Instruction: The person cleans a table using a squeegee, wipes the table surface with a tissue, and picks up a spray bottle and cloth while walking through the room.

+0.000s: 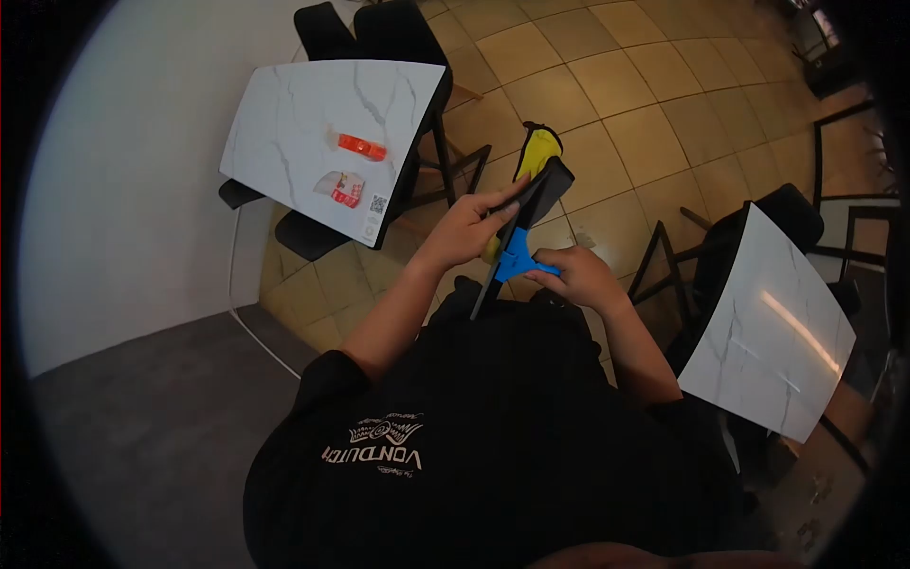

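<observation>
In the middle of the head view, a squeegee [515, 256] with a blue handle and a long dark blade is held in front of my body, its blade slanting. My right hand [580, 277] is closed around the blue handle. A yellow and dark grey cloth [543, 150] lies over the far part of the blade. My left hand [466, 230] grips this cloth against the blade, fingers pointing away from me. A small yellow bit of the cloth also shows below the left fingers. The palm side of both hands is hidden.
A white marble-look table [303, 114] stands at the left, with an orange-red packet [362, 146] and a crumpled clear and red wrapper [341, 189] on it. Another such table [773, 332] is at the right. Black chairs [403, 33] stand around them on a tiled floor [607, 85].
</observation>
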### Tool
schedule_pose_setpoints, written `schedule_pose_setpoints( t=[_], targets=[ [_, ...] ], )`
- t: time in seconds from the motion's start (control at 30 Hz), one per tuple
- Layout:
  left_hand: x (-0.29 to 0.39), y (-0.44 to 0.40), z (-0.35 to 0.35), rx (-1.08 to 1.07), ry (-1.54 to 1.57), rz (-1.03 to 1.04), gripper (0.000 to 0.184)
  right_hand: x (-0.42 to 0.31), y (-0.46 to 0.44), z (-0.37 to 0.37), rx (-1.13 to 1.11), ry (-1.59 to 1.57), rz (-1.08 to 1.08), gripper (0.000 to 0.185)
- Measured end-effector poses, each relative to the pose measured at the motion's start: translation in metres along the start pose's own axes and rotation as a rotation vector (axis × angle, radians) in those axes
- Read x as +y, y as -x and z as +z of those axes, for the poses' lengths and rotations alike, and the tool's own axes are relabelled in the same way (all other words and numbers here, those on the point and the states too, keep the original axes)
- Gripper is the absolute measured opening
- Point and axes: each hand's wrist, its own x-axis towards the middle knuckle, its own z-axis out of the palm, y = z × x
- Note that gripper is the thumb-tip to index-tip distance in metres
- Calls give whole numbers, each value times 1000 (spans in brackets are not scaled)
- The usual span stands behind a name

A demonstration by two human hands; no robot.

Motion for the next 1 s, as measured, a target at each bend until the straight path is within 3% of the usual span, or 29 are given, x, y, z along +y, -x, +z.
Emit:
schedule_pose_setpoints(
  t=[0.17,0.4,0.57,0.63,0.8,0.87,0.93,1.0],
  targets=[
    [-15,23,16,19,132,-288,37,20,-7,-20,-87,-61,0,29],
    [-32,69,26,78,270,-404,36,71,-36,-45,255,-288,172,23],
    [-36,99,11,157,331,-457,34,108,-65,-62,436,-246,372,28],
    [-44,102,-2,189,307,-443,34,118,-77,-65,584,-505,609,29],
    [-93,104,-48,400,322,-543,38,149,-94,-52,436,-436,667,26],
    [-113,102,-78,445,328,-537,40,157,-87,-41,249,-226,739,30],
    [-117,99,-108,548,330,-571,44,256,-40,-6,67,175,666,36],
    [-136,99,-143,673,377,-608,49,288,18,16,-174,355,843,35]
  ],
)
